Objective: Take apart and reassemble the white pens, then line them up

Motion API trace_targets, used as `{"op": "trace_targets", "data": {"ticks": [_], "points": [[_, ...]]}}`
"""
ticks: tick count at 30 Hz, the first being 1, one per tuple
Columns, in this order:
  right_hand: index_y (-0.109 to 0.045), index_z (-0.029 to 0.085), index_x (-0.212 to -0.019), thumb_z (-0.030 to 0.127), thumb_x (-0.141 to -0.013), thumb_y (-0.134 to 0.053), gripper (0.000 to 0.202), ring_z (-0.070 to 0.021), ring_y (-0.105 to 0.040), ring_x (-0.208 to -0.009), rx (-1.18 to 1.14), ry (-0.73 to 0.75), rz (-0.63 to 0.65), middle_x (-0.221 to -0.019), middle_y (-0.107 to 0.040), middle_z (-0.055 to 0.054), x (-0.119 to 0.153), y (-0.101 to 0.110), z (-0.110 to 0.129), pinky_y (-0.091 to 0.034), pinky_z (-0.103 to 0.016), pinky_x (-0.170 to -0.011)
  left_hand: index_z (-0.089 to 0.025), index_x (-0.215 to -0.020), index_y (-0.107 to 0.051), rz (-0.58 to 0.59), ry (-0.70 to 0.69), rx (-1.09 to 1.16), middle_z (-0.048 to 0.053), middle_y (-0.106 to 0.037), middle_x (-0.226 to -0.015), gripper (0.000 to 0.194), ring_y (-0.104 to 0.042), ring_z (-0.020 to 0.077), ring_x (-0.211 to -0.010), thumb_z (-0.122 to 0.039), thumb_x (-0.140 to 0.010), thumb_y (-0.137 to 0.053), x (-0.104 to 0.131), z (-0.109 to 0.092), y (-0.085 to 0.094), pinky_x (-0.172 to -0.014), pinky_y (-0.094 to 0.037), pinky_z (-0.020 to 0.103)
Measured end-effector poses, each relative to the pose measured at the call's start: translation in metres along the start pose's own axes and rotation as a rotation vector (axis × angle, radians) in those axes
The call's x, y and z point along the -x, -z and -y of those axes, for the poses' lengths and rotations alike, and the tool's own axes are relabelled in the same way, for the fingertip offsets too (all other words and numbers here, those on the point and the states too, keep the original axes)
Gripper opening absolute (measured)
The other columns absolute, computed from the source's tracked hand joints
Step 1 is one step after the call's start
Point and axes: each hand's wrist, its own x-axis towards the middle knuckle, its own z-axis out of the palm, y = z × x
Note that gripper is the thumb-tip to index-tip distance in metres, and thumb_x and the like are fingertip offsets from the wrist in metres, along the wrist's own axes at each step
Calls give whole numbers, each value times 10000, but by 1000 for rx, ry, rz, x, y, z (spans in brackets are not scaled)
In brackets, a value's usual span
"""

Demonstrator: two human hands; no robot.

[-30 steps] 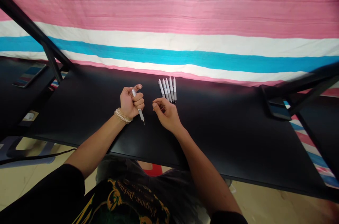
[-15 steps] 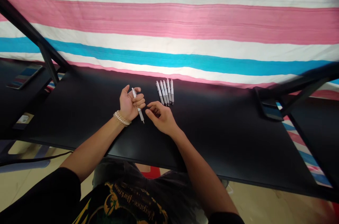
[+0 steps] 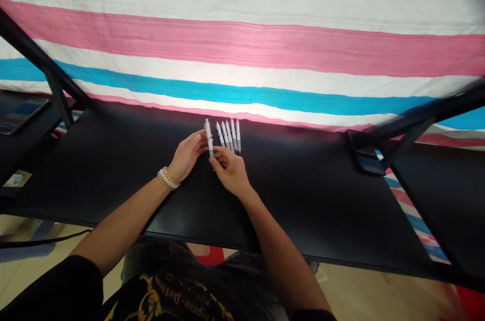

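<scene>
A white and grey pen (image 3: 208,135) stands nearly upright in the view, between my two hands. My right hand (image 3: 230,169) pinches its grey lower end between thumb and fingers. My left hand (image 3: 187,155), with a chain bracelet at the wrist, is just left of the pen; its fingers reach behind the pen's middle, and whether they grip it is hard to tell. Several similar pens (image 3: 229,135) lie side by side on the black table (image 3: 303,184), just beyond my right hand, their lower tips partly hidden by it.
A striped pink, white and blue sheet (image 3: 242,48) hangs behind the table. Black metal supports rise at the left (image 3: 56,93) and right (image 3: 405,144). A dark flat device (image 3: 25,115) and a small box (image 3: 15,179) are at the far left.
My right hand has taken hold of the pen's lower end. The pen has moved up and out of my left hand's curled fingers, which have loosened. The whole view has shifted slightly.
</scene>
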Motion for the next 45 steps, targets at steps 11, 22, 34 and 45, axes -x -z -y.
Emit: {"op": "trace_targets", "data": {"ticks": [11, 22, 34, 45], "points": [[-703, 87, -1106, 284, -877, -555, 336, -222, -689, -723, 442, -227, -394, -887, -745, -142, -12, 66, -26, -546, -364, -778, -156, -998, -727, -26, -110, -230, 91, -732, -977, 373, -715, 219, -910, -277, -675, -868, -3, 16, 17, -878, -577, 392], [-768, 116, -971, 301, -887, -528, 314, -184, -628, -679, 598, -235, -319, -868, -691, -117, -17, 66, -39, -502, -340, -793, -143, -869, -701, -24, -111, -324, 81, -724, -922, 275, -709, 207, -883, -291, -685, -843, -1, 17, 13, -888, -560, 393], [-760, 112, -964, 295, -902, -508, 317, -207, -613, -734, 606, -146, -325, -851, -669, -117, -21, 62, -46, -488, -356, -791, -142, -842, -702, -27, -94, -346, 90, -728, -927, 234, -714, 209, -881, -268, -691, -830, 0, 18, 10, -882, -553, 383], [-738, 127, -1009, 288, -921, -472, 323, -210, -594, -749, 611, -128, -304, -895, -648, -115, -21, 57, -45, -484, -367, -810, -140, -773, -671, -19, -78, -344, 91, -726, -933, 215, -720, 218, -874, -253, -678, -827, 2, 18, 8, -869, -557, 394]]}}
